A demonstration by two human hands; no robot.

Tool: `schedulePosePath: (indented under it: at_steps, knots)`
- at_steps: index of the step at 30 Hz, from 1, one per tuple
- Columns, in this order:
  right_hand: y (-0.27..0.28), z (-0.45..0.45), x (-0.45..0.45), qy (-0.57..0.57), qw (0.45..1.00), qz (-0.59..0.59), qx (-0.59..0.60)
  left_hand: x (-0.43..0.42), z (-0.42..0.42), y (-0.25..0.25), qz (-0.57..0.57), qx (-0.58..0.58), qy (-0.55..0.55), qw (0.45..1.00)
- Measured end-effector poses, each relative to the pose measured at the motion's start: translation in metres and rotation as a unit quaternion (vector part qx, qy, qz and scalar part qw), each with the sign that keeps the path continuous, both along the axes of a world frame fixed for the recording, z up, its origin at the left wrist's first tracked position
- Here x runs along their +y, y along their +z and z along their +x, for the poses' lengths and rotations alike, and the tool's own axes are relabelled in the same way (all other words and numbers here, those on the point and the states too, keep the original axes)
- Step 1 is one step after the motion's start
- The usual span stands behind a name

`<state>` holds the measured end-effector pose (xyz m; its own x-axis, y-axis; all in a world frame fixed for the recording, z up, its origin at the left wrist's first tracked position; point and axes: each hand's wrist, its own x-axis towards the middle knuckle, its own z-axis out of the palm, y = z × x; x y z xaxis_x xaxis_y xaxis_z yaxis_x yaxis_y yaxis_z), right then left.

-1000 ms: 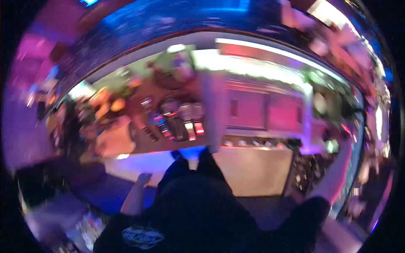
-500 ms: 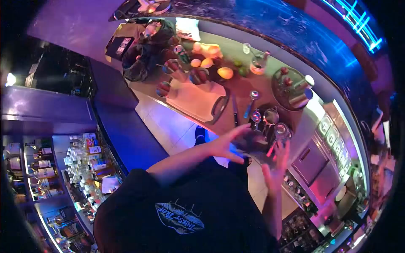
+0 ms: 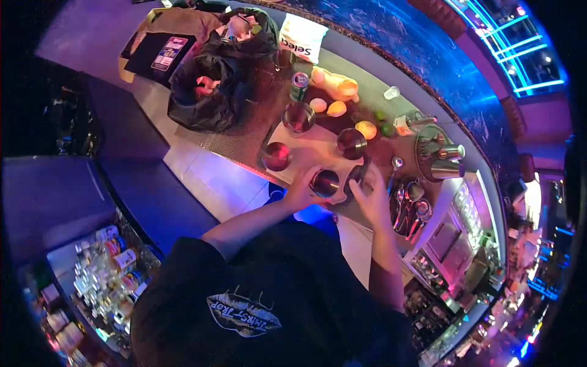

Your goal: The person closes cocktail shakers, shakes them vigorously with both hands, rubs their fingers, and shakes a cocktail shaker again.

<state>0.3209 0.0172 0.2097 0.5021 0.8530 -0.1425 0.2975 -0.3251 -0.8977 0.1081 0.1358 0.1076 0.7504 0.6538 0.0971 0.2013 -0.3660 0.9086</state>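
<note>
- Dark metal cup (image 3: 325,183): over the near right part of the pale cutting board (image 3: 309,136), its dark mouth turned up toward the camera.
- Left hand (image 3: 298,193): wrapped around that cup's side, fingers and thumb closed on it.
- Right hand (image 3: 373,199): apart from the left, fingers spread, beside the board's dark-edged right end; whether it touches the board, I cannot tell.
- Three more cups stand around: one (image 3: 277,156) at the board's left, one (image 3: 298,117) at its far edge, one (image 3: 351,142) at its far right.
- Beyond them on the tabletop (image 3: 382,156): a can (image 3: 299,87), yellow fruits (image 3: 337,109) and green limes (image 3: 386,129).
- Right: bar tools (image 3: 409,207) lie near a round tray (image 3: 426,148).
- Far left: black bags (image 3: 205,110); a white bag (image 3: 302,38) stands behind the can.
</note>
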Motion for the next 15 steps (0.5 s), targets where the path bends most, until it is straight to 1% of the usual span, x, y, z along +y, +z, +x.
schedulePosePath:
  at_steps: [1, 2, 3, 4, 5, 6, 7, 8, 9, 10, 11, 12, 14, 15]
  knots:
    - [0.036, -0.011, 0.018, -0.013, 0.995, -0.034, -0.093, 0.003, -0.002, 0.0, -0.045, -0.014, -0.003, 0.999]
    - [0.038, -0.011, 0.028, -0.021, 0.994, -0.045, -0.096, 0.003, -0.003, -0.001, -0.091, -0.027, -0.006, 0.995]
    - [0.038, -0.009, 0.039, -0.014, 0.978, -0.035, -0.203, 0.003, -0.004, -0.007, -0.1, -0.029, -0.013, 0.994]
    - [0.038, -0.006, 0.05, -0.005, 0.951, -0.022, -0.308, 0.006, -0.003, -0.015, -0.099, -0.052, -0.014, 0.994]
    - [0.035, -0.005, 0.059, -0.008, 0.951, -0.027, -0.309, 0.008, -0.005, -0.022, -0.095, -0.074, -0.014, 0.993]
    - [0.029, -0.005, 0.069, 0.012, 0.946, -0.023, -0.323, 0.013, -0.01, -0.009, -0.097, -0.074, -0.017, 0.992]
    - [0.024, -0.002, 0.08, 0.034, 0.941, -0.017, -0.336, 0.022, -0.018, 0.018, -0.12, -0.024, -0.041, 0.992]
    - [0.022, 0.0, 0.092, 0.032, 0.942, -0.015, -0.333, 0.03, -0.028, 0.032, -0.141, 0.028, -0.064, 0.988]
    - [0.019, 0.002, 0.101, 0.048, 0.947, -0.056, -0.312, 0.031, -0.037, 0.025, -0.14, 0.033, -0.065, 0.988]
    - [0.02, 0.0, 0.11, 0.062, 0.95, -0.097, -0.289, 0.031, -0.048, 0.014, -0.107, 0.061, -0.072, 0.99]
    - [0.024, 0.001, 0.115, 0.065, 0.951, -0.129, -0.275, 0.03, -0.059, 0.005, -0.074, 0.088, -0.081, 0.99]
    - [0.033, 0.002, 0.119, 0.06, 0.952, -0.128, -0.27, 0.029, -0.071, 0.007, -0.072, 0.093, -0.086, 0.989]
    - [0.056, 0.01, 0.125, 0.172, 0.927, -0.137, -0.304, 0.031, -0.091, 0.012, -0.063, 0.151, -0.107, 0.981]
    - [0.075, 0.015, 0.123, 0.167, 0.942, -0.074, -0.282, 0.044, -0.097, 0.026, -0.063, 0.153, -0.112, 0.98]
